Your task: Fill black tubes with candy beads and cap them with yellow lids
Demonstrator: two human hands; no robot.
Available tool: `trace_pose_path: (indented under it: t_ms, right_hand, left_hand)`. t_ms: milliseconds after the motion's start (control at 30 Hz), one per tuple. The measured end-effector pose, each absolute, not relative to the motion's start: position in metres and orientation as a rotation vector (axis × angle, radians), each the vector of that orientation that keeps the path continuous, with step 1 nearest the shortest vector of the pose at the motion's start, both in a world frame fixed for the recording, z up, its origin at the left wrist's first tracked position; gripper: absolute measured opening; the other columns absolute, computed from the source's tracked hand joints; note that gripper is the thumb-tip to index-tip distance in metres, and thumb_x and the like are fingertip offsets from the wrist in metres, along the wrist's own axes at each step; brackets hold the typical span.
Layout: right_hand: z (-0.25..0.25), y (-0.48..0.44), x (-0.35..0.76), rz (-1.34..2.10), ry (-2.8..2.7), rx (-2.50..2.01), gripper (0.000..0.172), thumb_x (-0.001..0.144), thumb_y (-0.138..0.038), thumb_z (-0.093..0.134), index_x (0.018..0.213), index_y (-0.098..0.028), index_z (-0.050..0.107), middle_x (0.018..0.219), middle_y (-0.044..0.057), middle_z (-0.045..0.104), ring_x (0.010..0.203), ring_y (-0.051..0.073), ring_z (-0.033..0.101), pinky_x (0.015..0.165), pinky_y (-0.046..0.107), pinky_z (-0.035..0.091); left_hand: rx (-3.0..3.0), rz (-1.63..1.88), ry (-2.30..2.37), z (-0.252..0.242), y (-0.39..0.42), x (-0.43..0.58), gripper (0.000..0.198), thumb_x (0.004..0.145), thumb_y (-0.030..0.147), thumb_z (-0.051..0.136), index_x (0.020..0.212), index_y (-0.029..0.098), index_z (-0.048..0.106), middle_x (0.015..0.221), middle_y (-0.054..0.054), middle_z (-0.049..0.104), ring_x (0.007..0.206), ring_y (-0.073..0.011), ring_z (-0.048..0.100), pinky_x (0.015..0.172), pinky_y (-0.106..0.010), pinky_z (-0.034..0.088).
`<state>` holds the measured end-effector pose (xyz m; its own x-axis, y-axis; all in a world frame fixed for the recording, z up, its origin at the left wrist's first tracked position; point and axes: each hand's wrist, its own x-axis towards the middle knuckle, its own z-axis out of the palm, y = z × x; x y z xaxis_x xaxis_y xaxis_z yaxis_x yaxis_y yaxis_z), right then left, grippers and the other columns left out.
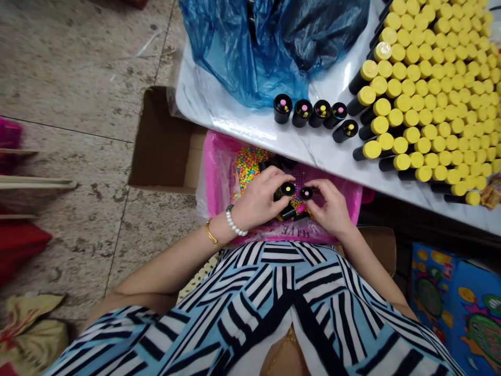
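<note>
Over a pink basket (pixel 211 172), my left hand (pixel 262 196) pinches a black cup with a yellow piece in its middle (pixel 288 189). My right hand (pixel 329 206) holds a smaller-looking black cup with a pink piece (pixel 306 193), close beside the first. Small multicoloured balls (pixel 246 169) lie in the basket, along with black pieces partly hidden by my hands. Several open black cups (pixel 302 112) with pink or yellow pieces inside stand on the table just beyond the basket.
Many yellow-capped black tubes (pixel 430 104) cover the right of the marble-look table (pixel 250 122). A blue plastic bag (pixel 254 57) lies at its back left. An open cardboard box (pixel 160 146) is left of the basket; blue printed boxes (pixel 454 303) are at lower right.
</note>
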<state>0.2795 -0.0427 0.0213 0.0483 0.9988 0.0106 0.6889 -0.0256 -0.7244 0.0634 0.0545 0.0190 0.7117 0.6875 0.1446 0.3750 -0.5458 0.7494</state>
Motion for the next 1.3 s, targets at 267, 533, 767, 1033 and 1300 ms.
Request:
trace_pose_path:
  t_ms: [267, 533, 767, 1033, 1300]
  right_hand:
    - [0.029, -0.043, 0.270, 0.711, -1.858, -1.616, 0.035, 0.096, -0.026, 0.067, 0.131, -0.023, 0.064, 0.125, 0.007, 0.075, 0.112, 0.020, 0.073, 0.099, 0.036, 0.059]
    - [0.076, -0.038, 0.285, 0.046, -1.716, -1.870, 0.024, 0.102, -0.029, 0.057, 0.119, -0.021, 0.072, 0.101, 0.007, 0.079, 0.081, 0.017, 0.071, 0.079, 0.032, 0.057]
    - [0.032, -0.053, 0.279, 0.828, -2.344, -2.357, 0.029, 0.104, -0.037, 0.048, 0.122, -0.027, 0.067, 0.116, 0.007, 0.074, 0.094, 0.024, 0.074, 0.066, 0.030, 0.049]
    - [0.020, -0.048, 0.272, 1.012, -2.425, -2.431, 0.034, 0.102, -0.029, 0.045, 0.133, -0.019, 0.052, 0.111, 0.013, 0.076, 0.095, 0.030, 0.075, 0.073, 0.035, 0.052]
    - [0.024, -0.059, 0.280, 0.763, -2.099, -2.142, 0.013, 0.096, -0.025, 0.057, 0.102, -0.022, 0.068, 0.110, 0.009, 0.068, 0.103, 0.024, 0.066, 0.082, 0.031, 0.049]
  left_hand:
    - [2.424, 0.138, 0.835, 0.012, 0.056, 0.043, 0.038, 0.093, 0.050, 0.072, 0.106, 0.014, 0.071, 0.099, -0.011, 0.065, 0.092, -0.0274, 0.065, 0.084, -0.040, 0.055]
    - [2.345, 0.756, 0.786, 0.074, 0.086, 0.086, 0.038, 0.099, 0.046, 0.067, 0.120, 0.014, 0.071, 0.098, -0.008, 0.072, 0.088, -0.0192, 0.069, 0.081, -0.030, 0.053]
    - [2.383, 0.768, 0.750, 0.050, 0.112, 0.127, 0.026, 0.097, 0.034, 0.067, 0.116, 0.018, 0.071, 0.102, -0.007, 0.071, 0.093, -0.0206, 0.069, 0.083, -0.032, 0.052]
    - [2.208, 1.000, 0.768, 0.059, 0.112, 0.142, 0.037, 0.097, 0.033, 0.064, 0.129, 0.014, 0.065, 0.090, -0.003, 0.072, 0.085, -0.0175, 0.069, 0.084, -0.031, 0.054]
    - [2.426, 0.858, 0.828, 0.068, 0.110, 0.173, 0.051, 0.097, 0.035, 0.069, 0.141, 0.012, 0.059, 0.091, -0.006, 0.077, 0.078, -0.0174, 0.072, 0.071, -0.027, 0.052]
